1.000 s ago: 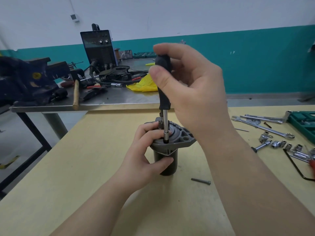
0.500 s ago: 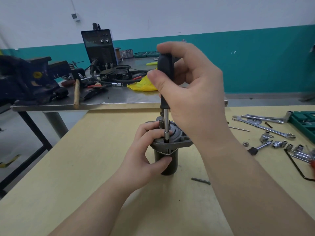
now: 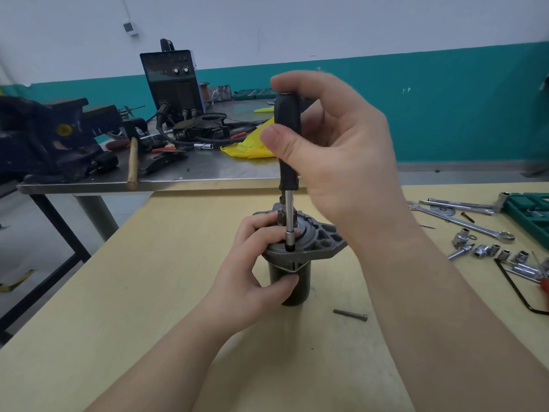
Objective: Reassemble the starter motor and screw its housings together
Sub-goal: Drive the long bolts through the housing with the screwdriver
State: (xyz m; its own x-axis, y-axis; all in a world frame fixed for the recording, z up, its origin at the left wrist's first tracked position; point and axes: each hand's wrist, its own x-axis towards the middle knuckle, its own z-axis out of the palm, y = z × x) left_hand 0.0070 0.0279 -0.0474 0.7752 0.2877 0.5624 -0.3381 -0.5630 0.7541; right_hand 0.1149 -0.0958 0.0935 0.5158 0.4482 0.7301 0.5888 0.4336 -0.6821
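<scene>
left hand (image 3: 252,278) gripping upright starter motor (image 3: 300,254), right hand (image 3: 335,156) holding screwdriver (image 3: 287,138) above

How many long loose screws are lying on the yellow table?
1. A dark loose bolt lies on the yellow table, right of the starter motor. Others may be hidden behind the arms or among the sockets.

no legible text anywhere, welder (image 3: 172,81) front panel display blurred (digits unreadable)
</scene>
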